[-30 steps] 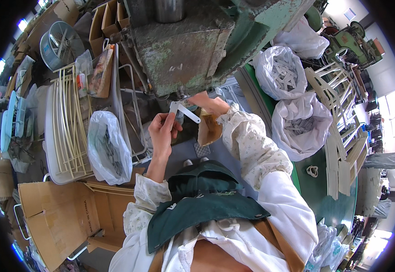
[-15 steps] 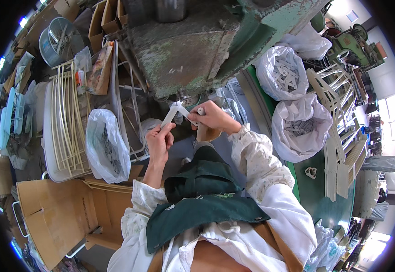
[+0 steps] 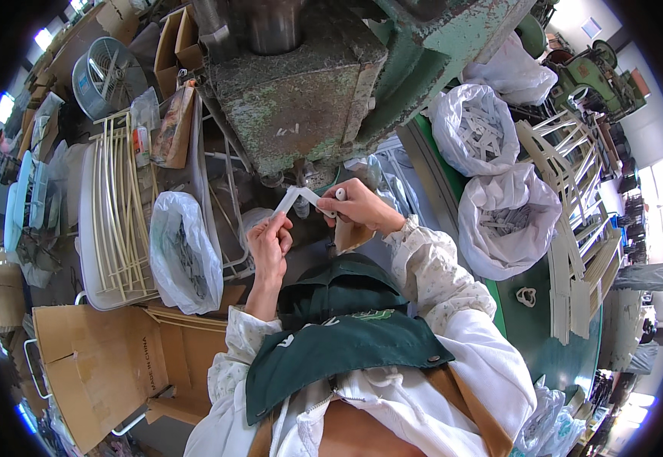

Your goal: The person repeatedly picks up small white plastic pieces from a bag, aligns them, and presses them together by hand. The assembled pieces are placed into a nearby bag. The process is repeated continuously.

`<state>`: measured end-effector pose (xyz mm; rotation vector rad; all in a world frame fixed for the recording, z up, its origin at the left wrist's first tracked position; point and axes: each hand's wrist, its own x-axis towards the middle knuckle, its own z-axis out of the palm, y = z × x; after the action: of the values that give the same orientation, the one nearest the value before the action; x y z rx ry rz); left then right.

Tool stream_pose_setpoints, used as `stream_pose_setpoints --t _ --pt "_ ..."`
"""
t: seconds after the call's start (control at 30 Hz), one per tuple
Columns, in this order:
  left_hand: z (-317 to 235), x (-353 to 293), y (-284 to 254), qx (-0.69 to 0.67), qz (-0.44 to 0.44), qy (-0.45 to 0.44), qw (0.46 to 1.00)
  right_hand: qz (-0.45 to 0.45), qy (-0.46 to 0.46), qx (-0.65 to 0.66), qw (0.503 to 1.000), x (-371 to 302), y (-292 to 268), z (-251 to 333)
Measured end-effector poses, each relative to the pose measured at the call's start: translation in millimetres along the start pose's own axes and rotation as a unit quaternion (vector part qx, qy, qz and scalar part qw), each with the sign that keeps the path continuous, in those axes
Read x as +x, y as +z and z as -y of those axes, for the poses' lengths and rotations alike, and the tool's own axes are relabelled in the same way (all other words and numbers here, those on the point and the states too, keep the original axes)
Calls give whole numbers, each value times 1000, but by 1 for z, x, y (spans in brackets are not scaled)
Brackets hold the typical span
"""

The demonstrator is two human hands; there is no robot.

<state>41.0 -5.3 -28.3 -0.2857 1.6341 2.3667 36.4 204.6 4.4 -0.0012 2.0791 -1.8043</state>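
Two flat white strips (image 3: 288, 199), meeting end to end in an upside-down V, are held between my hands just below the machine head. My left hand (image 3: 270, 245) is closed, pinching the left strip's lower end between thumb and fingers. The right strip's lower end is gripped by my right hand (image 3: 363, 209), which is also closed. Beside its thumb shows a small rounded white knob (image 3: 340, 194); what it belongs to is hidden. The worn green press (image 3: 293, 114) stands right ahead, its lower tip close to the joint of the strips.
At left stand a white bag of pieces (image 3: 186, 251), a tray of long rods (image 3: 118, 221) and an open cardboard box (image 3: 95, 373). On the green table (image 3: 533, 327) at right are two bags of white pieces (image 3: 474, 129) and stacked slatted strips (image 3: 571, 282).
The joined strips have come slightly toward me, away from the press tip, with both hands still holding them. The whole view has shifted a little as my head moved.
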Motion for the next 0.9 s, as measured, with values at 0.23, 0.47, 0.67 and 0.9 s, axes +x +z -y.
stream_pose_setpoints --t 0.23,0.47,0.67,0.9 --pt "-22 -16 11 10 89 -24 996 -48 -41 46 997 -28 -14 21" --pt "-2 -23 -12 -9 159 -101 982 -467 19 18 884 -78 -155 12" --pt "15 -25 25 56 164 -87 981 -266 -145 127 944 -41 -72 -14" --pt "22 -19 23 150 135 8 979 -101 -72 287 950 1 44 -10"
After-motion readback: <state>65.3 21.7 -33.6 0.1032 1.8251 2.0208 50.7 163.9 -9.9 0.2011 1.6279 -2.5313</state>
